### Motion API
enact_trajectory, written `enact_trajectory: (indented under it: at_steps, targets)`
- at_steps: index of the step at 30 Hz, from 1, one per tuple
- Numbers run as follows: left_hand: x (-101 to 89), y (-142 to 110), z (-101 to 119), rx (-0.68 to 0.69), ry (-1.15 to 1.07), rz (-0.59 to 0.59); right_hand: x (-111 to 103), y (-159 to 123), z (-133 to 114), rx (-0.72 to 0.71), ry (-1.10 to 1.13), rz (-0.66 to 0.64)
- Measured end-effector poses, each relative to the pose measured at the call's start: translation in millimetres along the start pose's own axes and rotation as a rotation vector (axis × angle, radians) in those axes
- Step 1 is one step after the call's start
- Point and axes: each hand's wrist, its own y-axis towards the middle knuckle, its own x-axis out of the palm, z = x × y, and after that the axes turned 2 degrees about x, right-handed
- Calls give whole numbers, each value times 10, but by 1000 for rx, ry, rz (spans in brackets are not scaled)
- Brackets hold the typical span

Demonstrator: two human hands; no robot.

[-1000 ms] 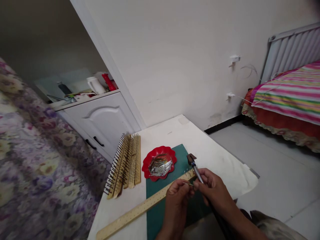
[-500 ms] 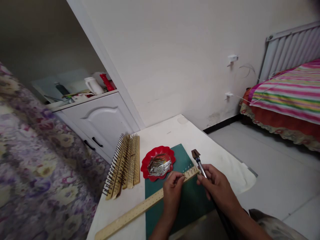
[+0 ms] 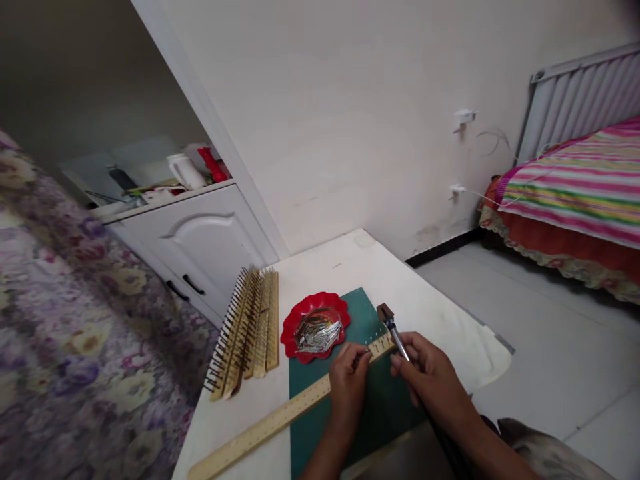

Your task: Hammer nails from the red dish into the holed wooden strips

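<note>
Worktop (image 3: 425, 287): way open along right edge and at far corner, beyond hammer (image 3: 392, 326). Nail-studded strips (image 3: 253, 327) block far stretch of left edge; bowl (image 3: 294, 321) stands between strips and left hand (image 3: 346, 380).

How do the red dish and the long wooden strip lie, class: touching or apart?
Apart. In the head view, green mat shows between the red dish and the long wooden strip.

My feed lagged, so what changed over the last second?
The hands drew apart: the left hand moved leftward from the right hand, its fingertips now at the wooden strip. The right hand still grips the hammer; the red bowl stayed.
</note>
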Motion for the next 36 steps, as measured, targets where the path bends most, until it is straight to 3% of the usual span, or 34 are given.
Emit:
enact_trajectory:
  at_steps: [13, 20, 27, 36]
  targets:
    - [44, 16, -47, -16, 57, -16, -30, -70, -40, 93, 54, -260]
    - [65, 24, -68, -11, 81, -6, 20, -99, -27, 103, -18, -277]
    - [82, 25, -103, 12, 85, 4, 41, -87, -45, 21, -132, -237]
    - [83, 18, -114, -7, 88, 0, 54, -88, -13, 33, -141, -234]
